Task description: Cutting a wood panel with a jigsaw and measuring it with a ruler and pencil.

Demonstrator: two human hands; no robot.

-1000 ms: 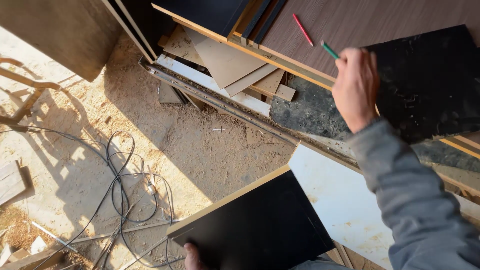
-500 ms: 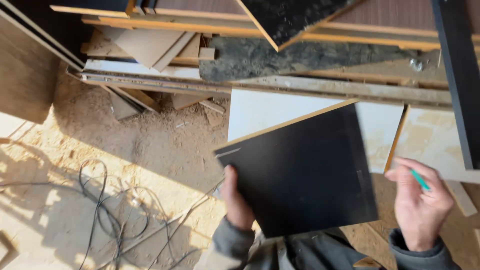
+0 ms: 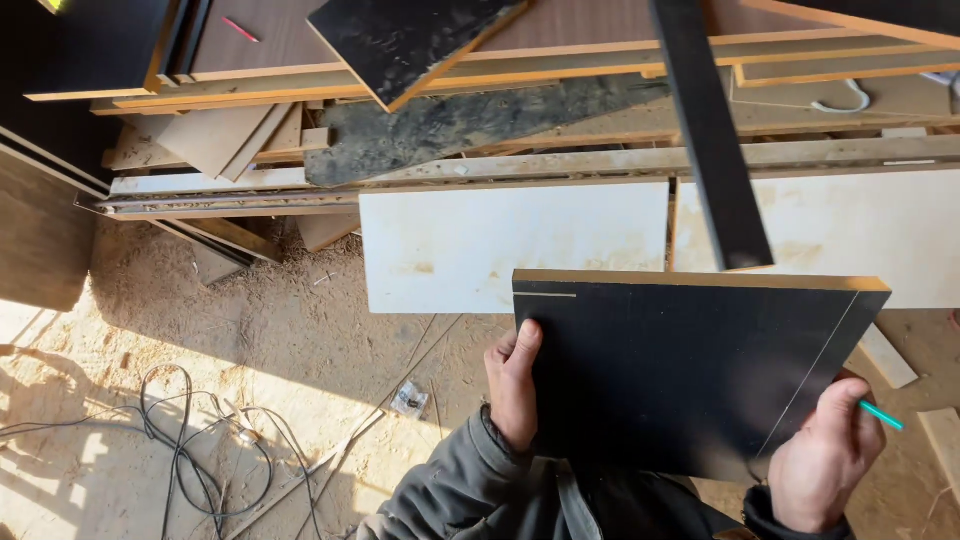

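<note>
Left hand (image 3: 512, 385) and right hand (image 3: 822, 460) (pencil (image 3: 881, 415) tucked in) grip black board (image 3: 680, 375).

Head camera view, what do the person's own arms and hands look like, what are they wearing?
Both hands are bare, with no gloves, rings or watch showing. The left hand comes out of a grey fabric jacket sleeve with a thicker folded cuff at the wrist. The right hand ends in a darker, nearly black cuff, mostly cut off by the picture's lower edge.

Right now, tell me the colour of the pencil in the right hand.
Teal green pencil, best seen in the head view.
</note>
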